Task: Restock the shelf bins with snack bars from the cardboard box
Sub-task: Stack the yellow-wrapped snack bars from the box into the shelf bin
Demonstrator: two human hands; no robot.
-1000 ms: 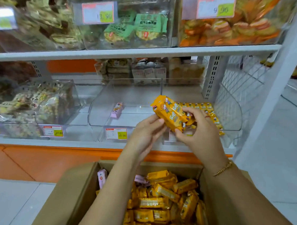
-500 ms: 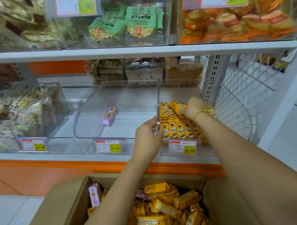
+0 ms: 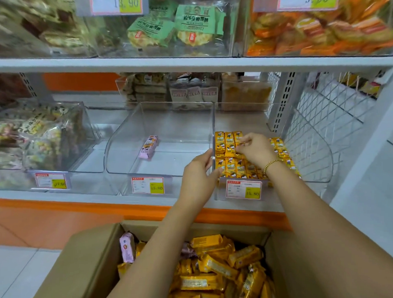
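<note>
Left of the left fingers: lone pink wrapped snack bar (image 3: 148,147) in middle clear plastic bin (image 3: 167,165). Left hand (image 3: 198,173) pinches clear divider wall (image 3: 213,127), thumb on its right face. Right hand (image 3: 257,149) just past it, fingers curled onto rowed yellow wrapped snack bars (image 3: 227,145); cannot tell if gripping. Under both wrists: open brown cardboard box (image 3: 85,256), holding more yellow bars.

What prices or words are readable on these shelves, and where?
"13.90": upper shelf tag.
"15.80": middle bin's tag.
"15.80": right bin's tag.
Unreadable, blurred or cut off: left bin's tag, top-right tag, green wrappers.
</note>
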